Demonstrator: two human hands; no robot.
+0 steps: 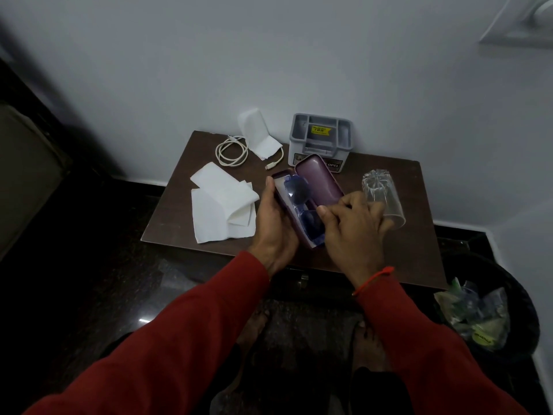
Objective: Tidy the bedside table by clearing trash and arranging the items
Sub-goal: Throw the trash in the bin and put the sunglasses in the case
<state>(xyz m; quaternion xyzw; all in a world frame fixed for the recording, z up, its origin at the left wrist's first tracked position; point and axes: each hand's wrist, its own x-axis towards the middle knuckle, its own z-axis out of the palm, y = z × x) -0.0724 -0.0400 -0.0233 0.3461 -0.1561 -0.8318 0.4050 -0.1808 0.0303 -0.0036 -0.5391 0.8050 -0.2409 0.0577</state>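
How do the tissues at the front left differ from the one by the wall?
The front-left tissues lie nearly flat on the table in an overlapping pile; the back tissue stands partly up against the wall. The front pile looks larger and lies apart from the cable, while the back one touches it. Both are white paper.

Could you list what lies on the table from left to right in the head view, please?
Tissues → cable → left hand → glasses case → right hand → glass. I left out the grey organiser and the small tissue behind, since they overlap others in the order.
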